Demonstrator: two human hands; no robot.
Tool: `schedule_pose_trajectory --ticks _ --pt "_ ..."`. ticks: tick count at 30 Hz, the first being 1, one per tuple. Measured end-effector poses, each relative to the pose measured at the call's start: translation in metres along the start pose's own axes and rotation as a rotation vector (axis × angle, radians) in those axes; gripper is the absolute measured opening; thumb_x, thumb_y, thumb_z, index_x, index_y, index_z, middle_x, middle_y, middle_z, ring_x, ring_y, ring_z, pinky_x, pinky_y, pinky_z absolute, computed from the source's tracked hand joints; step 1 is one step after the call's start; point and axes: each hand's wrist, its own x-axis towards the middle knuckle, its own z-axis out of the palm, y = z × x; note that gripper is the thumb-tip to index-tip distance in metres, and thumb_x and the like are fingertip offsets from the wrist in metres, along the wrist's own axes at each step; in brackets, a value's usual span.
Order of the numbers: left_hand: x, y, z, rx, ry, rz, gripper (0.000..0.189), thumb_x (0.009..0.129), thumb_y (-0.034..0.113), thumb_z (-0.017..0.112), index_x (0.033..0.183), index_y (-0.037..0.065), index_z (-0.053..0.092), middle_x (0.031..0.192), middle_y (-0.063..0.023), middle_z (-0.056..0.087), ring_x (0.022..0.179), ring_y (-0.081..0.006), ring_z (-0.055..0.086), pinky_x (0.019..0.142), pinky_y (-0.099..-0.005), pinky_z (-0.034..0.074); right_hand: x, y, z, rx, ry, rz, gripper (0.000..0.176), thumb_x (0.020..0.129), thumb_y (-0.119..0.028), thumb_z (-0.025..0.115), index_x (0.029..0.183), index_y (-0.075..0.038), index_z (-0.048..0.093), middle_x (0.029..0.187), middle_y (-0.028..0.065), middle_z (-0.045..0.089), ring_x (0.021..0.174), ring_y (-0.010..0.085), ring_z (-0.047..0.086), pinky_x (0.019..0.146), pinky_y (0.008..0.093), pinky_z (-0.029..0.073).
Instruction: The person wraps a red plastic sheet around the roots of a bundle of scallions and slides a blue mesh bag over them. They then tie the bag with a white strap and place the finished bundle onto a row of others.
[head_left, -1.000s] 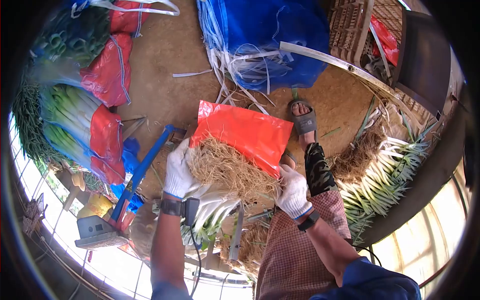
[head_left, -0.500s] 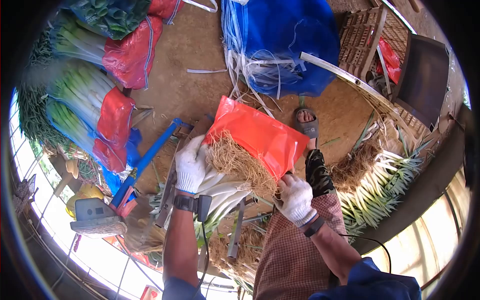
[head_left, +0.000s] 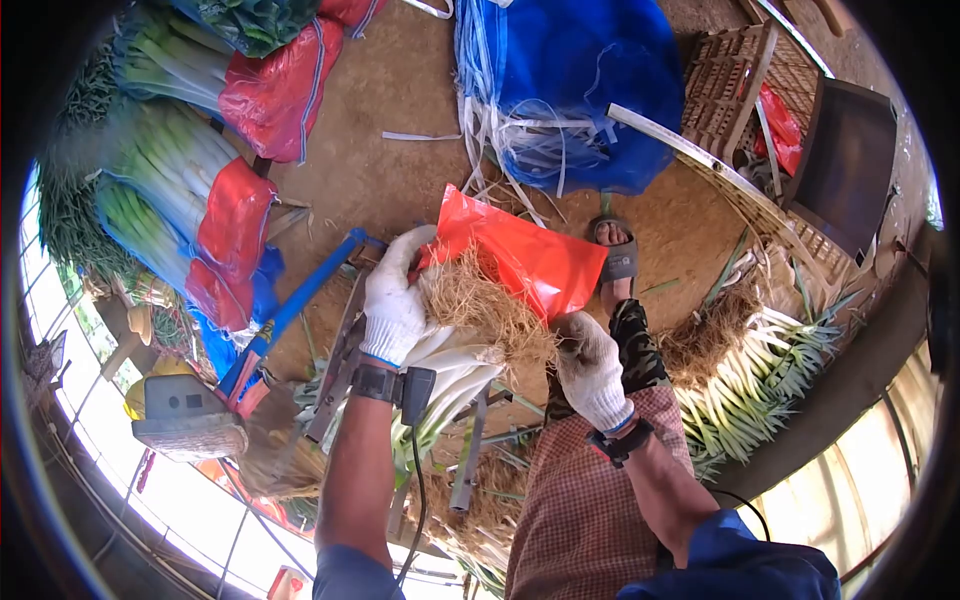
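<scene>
A bundle of green onions (head_left: pixel 465 370) lies in a metal frame (head_left: pixel 341 352) before me, its bushy tan roots (head_left: pixel 480 305) pointing away. A shiny red plastic bag (head_left: pixel 520 255) stands against the far side of the roots. My left hand (head_left: pixel 396 300), in a white knit glove, is closed on the bag's left edge, beside the roots. My right hand (head_left: pixel 590 370), gloved too and soiled at the fingers, is closed on the bag's near right corner. Its fingertips are partly hidden by the roots.
Packed bundles of green onions (head_left: pixel 165 165) with red-ended bags lie at left. A blue bar (head_left: pixel 300 300) slants nearby. Ahead is a blue sack (head_left: pixel 590 80) with white straps (head_left: pixel 485 90). Loose green onions (head_left: pixel 770 370) and a crate (head_left: pixel 725 85) are at right.
My left hand has moved slightly up and curled over the bag's edge. My right hand has turned, fingers pointing more upward. The red bag has dropped lower behind the roots.
</scene>
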Motion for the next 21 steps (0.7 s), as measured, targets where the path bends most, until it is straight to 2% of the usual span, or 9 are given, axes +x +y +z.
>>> schedule_pose_trajectory --ticks 2,4,6,9,11,14,16,18,21 --pt "0.005 0.011 -0.010 0.461 -0.114 0.172 0.029 0.097 0.005 0.067 0.125 0.005 0.072 0.113 -0.0144 0.075 0.103 -0.0245 0.072 0.092 -0.0344 0.055 0.002 0.004 0.000 0.096 -0.060 0.121 0.021 0.091 0.004 0.067 0.111 0.000 0.068 0.100 0.0130 0.070 0.091 0.0261 0.069 0.084 0.0324 0.054" --pt "0.008 0.031 -0.013 0.767 -0.199 0.207 0.030 0.095 0.006 0.068 0.124 0.005 0.073 0.112 -0.0183 0.075 0.104 -0.0296 0.073 0.091 -0.0356 0.056 0.007 0.006 -0.001 0.027 -0.086 0.059 0.021 0.092 0.002 0.068 0.113 -0.001 0.067 0.100 0.0136 0.071 0.090 0.0250 0.069 0.084 0.0326 0.054" --pt "0.009 0.050 -0.012 0.915 -0.256 0.106 0.031 0.093 0.007 0.069 0.123 0.005 0.074 0.112 -0.0214 0.075 0.105 -0.0342 0.073 0.090 -0.0364 0.055 0.011 0.002 -0.003 -0.045 -0.120 0.033 0.021 0.092 0.000 0.069 0.112 -0.002 0.067 0.099 0.0139 0.071 0.089 0.0253 0.069 0.084 0.0330 0.055" --pt "0.007 0.038 -0.012 0.410 -0.062 -0.035 0.026 0.095 0.008 0.067 0.119 0.001 0.074 0.106 -0.0211 0.076 0.102 -0.0296 0.074 0.089 -0.0371 0.055 0.015 -0.009 -0.010 -0.140 -0.181 0.040 0.018 0.090 -0.003 0.070 0.108 -0.004 0.068 0.101 0.0149 0.071 0.092 0.0315 0.070 0.083 0.0374 0.056" --pt "-0.002 0.043 -0.012 0.378 -0.048 -0.085 0.026 0.097 0.008 0.064 0.119 -0.002 0.072 0.105 -0.0202 0.076 0.100 -0.0257 0.073 0.088 -0.0368 0.054 0.019 -0.016 -0.014 -0.173 -0.222 0.030 0.017 0.089 -0.007 0.070 0.106 -0.007 0.069 0.105 0.0168 0.072 0.099 0.0406 0.070 0.083 0.0452 0.058" --pt "-0.022 0.057 -0.006 0.224 0.006 -0.078 0.026 0.100 0.007 0.056 0.119 -0.005 0.070 0.106 -0.0177 0.075 0.096 -0.0200 0.070 0.088 -0.0363 0.054 0.023 -0.028 -0.017 -0.394 -0.138 -0.278 0.016 0.088 0.000 0.070 0.103 -0.002 0.066 0.098 0.0149 0.067 0.094 0.0350 0.069 0.081 0.0370 0.056" --pt "-0.043 0.062 0.010 0.076 0.140 -0.140 0.027 0.100 0.007 0.055 0.121 -0.003 0.069 0.107 -0.0172 0.074 0.095 -0.0211 0.069 0.088 -0.0367 0.054 0.018 -0.026 -0.012 -0.136 -0.083 -0.237 0.016 0.087 0.003 0.068 0.102 -0.002 0.066 0.096 0.0142 0.066 0.091 0.0318 0.068 0.079 0.0361 0.055" --pt "-0.056 0.051 0.020 0.302 0.203 0.029 0.025 0.102 0.009 0.056 0.121 -0.002 0.069 0.111 -0.0181 0.074 0.101 -0.0305 0.071 0.094 -0.0398 0.055 0.012 -0.023 -0.010 0.034 -0.075 -0.146 0.017 0.087 0.005 0.067 0.102 -0.002 0.065 0.095 0.0133 0.064 0.089 0.0283 0.066 0.079 0.0350 0.054" --pt "-0.063 0.042 0.035 0.395 0.289 0.247 0.028 0.103 0.012 0.057 0.122 -0.003 0.069 0.113 -0.0196 0.073 0.103 -0.0344 0.071 0.096 -0.0418 0.054 0.006 -0.023 -0.013 0.129 -0.115 0.004 0.017 0.087 0.007 0.067 0.102 -0.001 0.065 0.094 0.0119 0.064 0.088 0.0239 0.065 0.079 0.0340 0.054"
